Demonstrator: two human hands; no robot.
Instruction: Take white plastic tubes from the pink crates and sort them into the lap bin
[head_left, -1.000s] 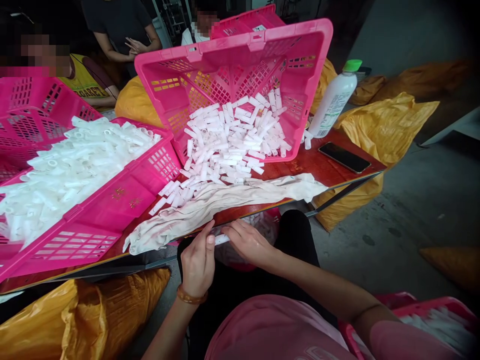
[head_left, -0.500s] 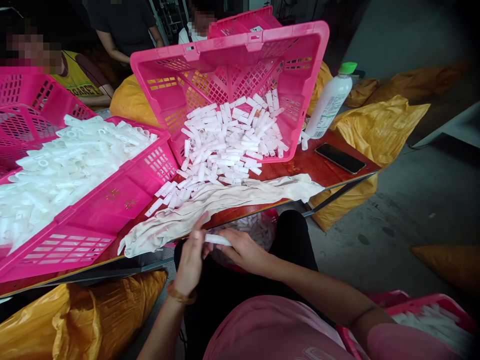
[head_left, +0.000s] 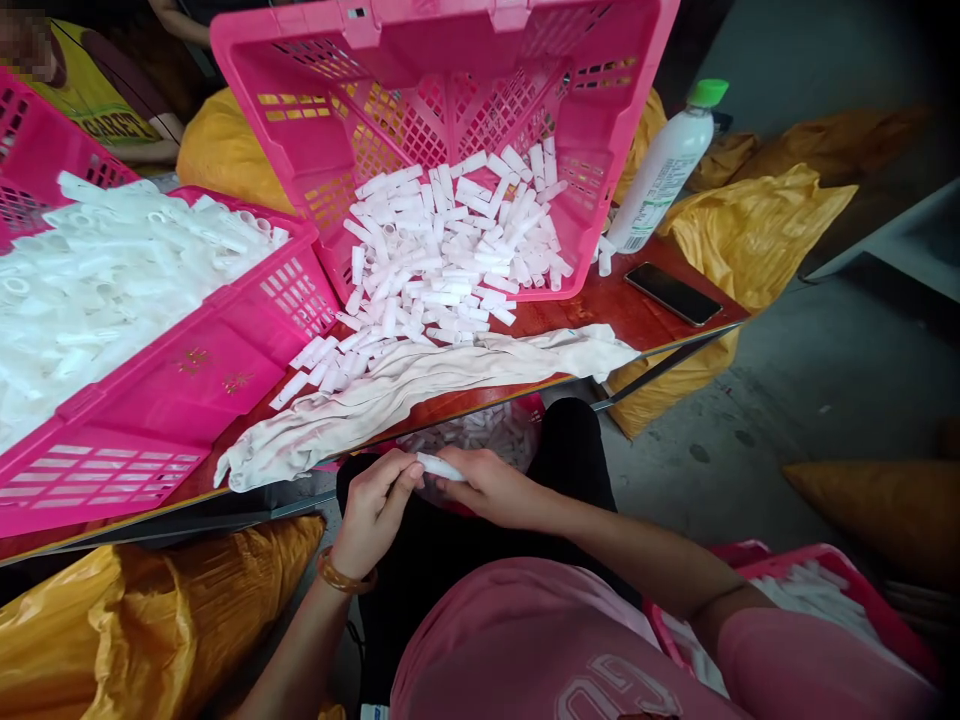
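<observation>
While the right hand (head_left: 499, 488) grasps 1 white tube (head_left: 441, 467) by its right end, I view the left hand (head_left: 376, 502) with curled fingers and thumb at the opposite end; whether they pinch it, I cannot tell. The tube sits slightly tilted between the 2 hands, on the near side of the table (head_left: 577, 312) and cloth (head_left: 420, 385). For good control, I advise a firm right grip that does not flatten the tube, with only light left fingertip pressure.

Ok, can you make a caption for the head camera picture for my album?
A white tube between left hand and right hand, near a pale cloth on the red table.
</observation>
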